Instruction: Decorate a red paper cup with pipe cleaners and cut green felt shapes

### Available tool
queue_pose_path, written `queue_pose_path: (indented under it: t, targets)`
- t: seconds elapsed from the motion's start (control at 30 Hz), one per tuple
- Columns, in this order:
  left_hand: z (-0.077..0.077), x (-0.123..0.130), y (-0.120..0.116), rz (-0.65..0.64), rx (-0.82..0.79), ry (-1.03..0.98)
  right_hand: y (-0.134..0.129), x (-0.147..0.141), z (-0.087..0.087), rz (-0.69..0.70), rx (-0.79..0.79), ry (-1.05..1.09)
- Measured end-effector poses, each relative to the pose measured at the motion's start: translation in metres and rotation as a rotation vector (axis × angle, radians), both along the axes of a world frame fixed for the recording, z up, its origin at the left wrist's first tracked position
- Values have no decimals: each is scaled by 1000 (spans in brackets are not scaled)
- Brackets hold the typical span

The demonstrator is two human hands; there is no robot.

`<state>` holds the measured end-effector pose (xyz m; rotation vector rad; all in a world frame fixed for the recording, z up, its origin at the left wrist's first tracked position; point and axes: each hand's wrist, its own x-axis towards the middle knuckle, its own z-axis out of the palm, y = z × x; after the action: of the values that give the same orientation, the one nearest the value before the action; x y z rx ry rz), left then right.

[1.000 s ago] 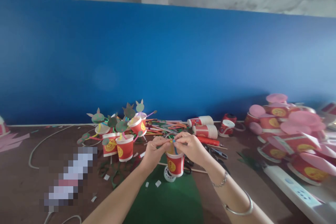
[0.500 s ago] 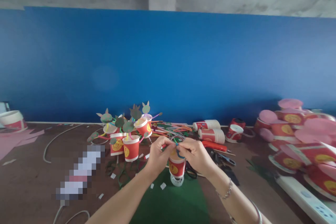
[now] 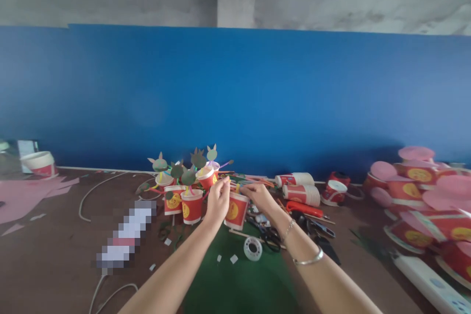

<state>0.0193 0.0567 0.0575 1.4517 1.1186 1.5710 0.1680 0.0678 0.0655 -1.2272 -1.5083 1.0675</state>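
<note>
A red and white paper cup (image 3: 236, 211) with a yellow emblem leans slightly between my hands. My left hand (image 3: 219, 201) is closed in a pinch beside its left rim, fingertips raised; what they hold is too small to make out. My right hand (image 3: 262, 198) has its thumb and fingers pinched together by the right rim, and the thing in them is also unclear. A small yellowish bit (image 3: 237, 188) shows at the cup's top. Left of my hands stand paper cups (image 3: 192, 207) carrying grey-green eared paper heads (image 3: 189, 177) and coloured stems.
A white tape roll (image 3: 252, 248) lies on a green sheet (image 3: 239, 284), near black scissors (image 3: 271, 238). Stacked cups (image 3: 301, 195) and a red-orange tool (image 3: 303, 208) lie to the right. Pink-trimmed cups (image 3: 408, 194) and a power strip (image 3: 430, 279) occupy the far right; pink paper (image 3: 29, 198) the left.
My hands have moved apart from their pinch together on a blue-green strand above the cup. The cup has shifted left and tilted, uncovering the tape roll. The view has shifted slightly.
</note>
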Motion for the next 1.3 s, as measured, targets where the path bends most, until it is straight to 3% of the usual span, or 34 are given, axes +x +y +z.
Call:
queue_pose_path:
  t: [0.13,0.27,0.4,0.5,0.63,0.73,0.9,0.97,1.03,1.17,1.3]
  targets:
    - [-8,-11,-1,79,38,20,17,-8,-13,37,-75,60]
    - [-10,-16,-29,191,289,270,23,-14,-26,81,-132,84]
    - [-12,-12,-66,42,506,509,28,-24,-34,93,-105,71]
    - [-23,-6,-80,-125,524,688,33,-32,-38,73,-46,30]
    - [-41,-3,-78,-173,420,877,33,-33,-41,19,54,-41]
    - [-48,-8,-70,-181,463,917,29,-23,-38,-70,142,-123]
    - [-48,-14,-64,-153,518,973,-2,6,-20,-98,276,-312]
    - [-47,-16,-64,-149,518,983,-27,15,-12,-21,281,-404]
    - [-45,-17,-64,-152,524,978,-55,21,-9,158,319,-667]
    - [-37,-15,-70,-175,544,923,-95,26,-20,273,392,-900]
    - [-36,-9,-86,-255,536,981,-98,28,-36,190,447,-785]
